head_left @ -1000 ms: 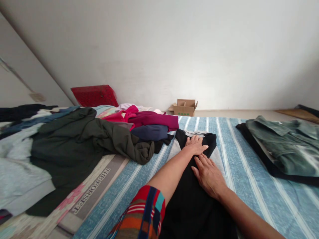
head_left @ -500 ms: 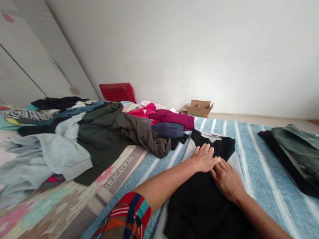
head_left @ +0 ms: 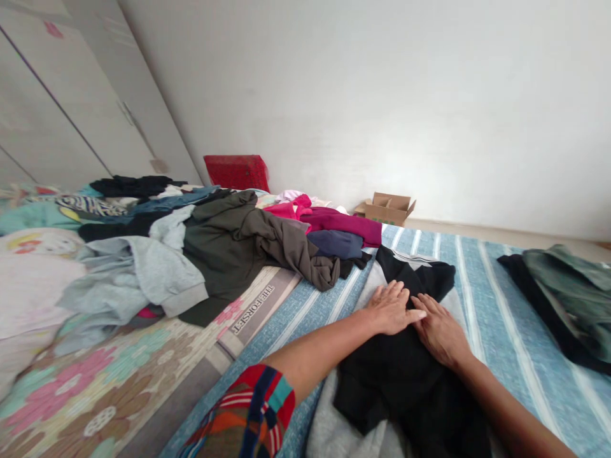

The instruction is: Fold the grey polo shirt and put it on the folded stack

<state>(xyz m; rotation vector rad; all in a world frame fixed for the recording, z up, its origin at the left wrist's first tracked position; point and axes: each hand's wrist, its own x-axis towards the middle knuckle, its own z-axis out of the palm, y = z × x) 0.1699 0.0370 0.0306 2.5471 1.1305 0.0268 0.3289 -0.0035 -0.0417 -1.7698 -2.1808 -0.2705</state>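
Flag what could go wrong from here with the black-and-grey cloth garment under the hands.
The black-and-grey cloth garment might crease, since its black part lies unevenly over the grey. The bare left hand and bare right hand lie close together on it, so they could hinder each other.

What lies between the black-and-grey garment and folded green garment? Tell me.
Blue-and-white striped cloth, then a black fabric edge, in the head view.

A soft black-and-grey fabric garment (head_left: 401, 375) lies lengthwise on a blue, white-striped bedsheet (head_left: 499, 337). Black cloth, rumpled at the near end, covers its middle, with grey showing along both sides.
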